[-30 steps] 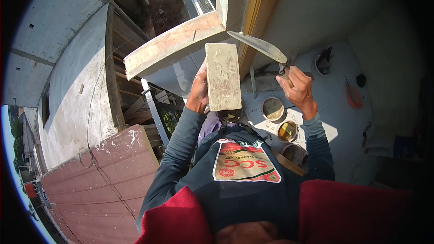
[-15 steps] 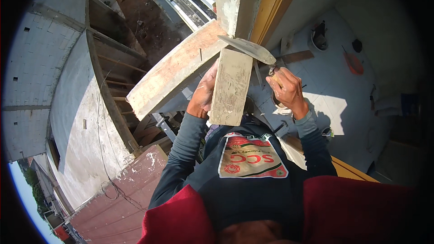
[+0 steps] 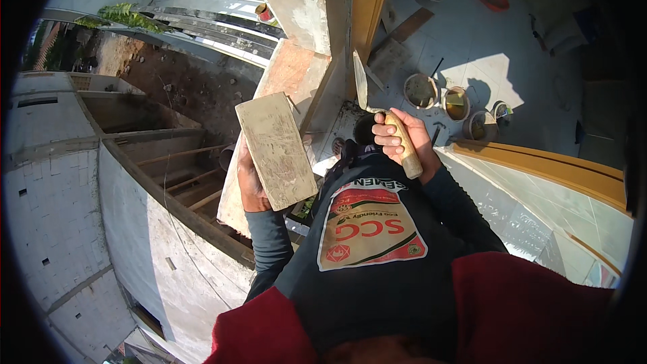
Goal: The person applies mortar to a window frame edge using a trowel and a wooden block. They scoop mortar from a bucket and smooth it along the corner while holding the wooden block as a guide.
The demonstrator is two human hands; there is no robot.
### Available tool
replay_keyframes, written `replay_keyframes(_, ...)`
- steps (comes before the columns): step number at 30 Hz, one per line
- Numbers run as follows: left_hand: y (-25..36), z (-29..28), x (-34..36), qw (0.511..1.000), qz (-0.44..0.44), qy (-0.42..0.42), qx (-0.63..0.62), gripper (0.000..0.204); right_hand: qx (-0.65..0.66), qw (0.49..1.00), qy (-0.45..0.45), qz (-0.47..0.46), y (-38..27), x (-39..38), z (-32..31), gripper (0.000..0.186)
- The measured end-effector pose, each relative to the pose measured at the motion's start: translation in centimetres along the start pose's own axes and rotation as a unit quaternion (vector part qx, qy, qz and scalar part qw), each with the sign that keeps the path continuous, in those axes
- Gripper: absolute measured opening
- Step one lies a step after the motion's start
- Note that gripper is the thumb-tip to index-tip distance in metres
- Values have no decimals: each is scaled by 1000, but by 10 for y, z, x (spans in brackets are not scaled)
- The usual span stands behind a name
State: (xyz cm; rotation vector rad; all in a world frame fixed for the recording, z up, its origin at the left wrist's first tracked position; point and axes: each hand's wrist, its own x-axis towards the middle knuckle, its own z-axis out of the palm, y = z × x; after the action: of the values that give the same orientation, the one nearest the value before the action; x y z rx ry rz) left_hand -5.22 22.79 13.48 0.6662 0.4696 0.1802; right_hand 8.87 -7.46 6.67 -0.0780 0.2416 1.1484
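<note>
Two hand tools: one mortar-smeared rectangular board (image 3: 278,151), one wooden-handled trowel (image 3: 406,145).
Board covers left hand (image 3: 251,176), which grasps it from behind, fingers mostly hidden; likely light, stiff, slick-faced, best held underneath. Right hand (image 3: 412,137) clasps trowel, blade (image 3: 361,84) ahead of grip; likely rigid, best held by its handle (image 3: 408,158).

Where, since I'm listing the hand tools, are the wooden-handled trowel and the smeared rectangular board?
Wooden-handled trowel (image 3: 404,145): head view; the point lies on its handle.
Smeared rectangular board (image 3: 278,152): head view; the point lies on the middle of its broad face.
</note>
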Motion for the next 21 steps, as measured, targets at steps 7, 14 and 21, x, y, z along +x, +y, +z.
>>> replay_keyframes(7,17,-13,-9,994,0,104,45,58,170,983,-71,-12,6,50,10,34)
replay_keyframes(14,29,-21,-9,991,4,55,120,48,190,976,-102,-32,20,84,58,29)
replay_keyframes(21,32,-9,-13,985,30,76,155,43,140,974,-166,-62,38,86,95,31)
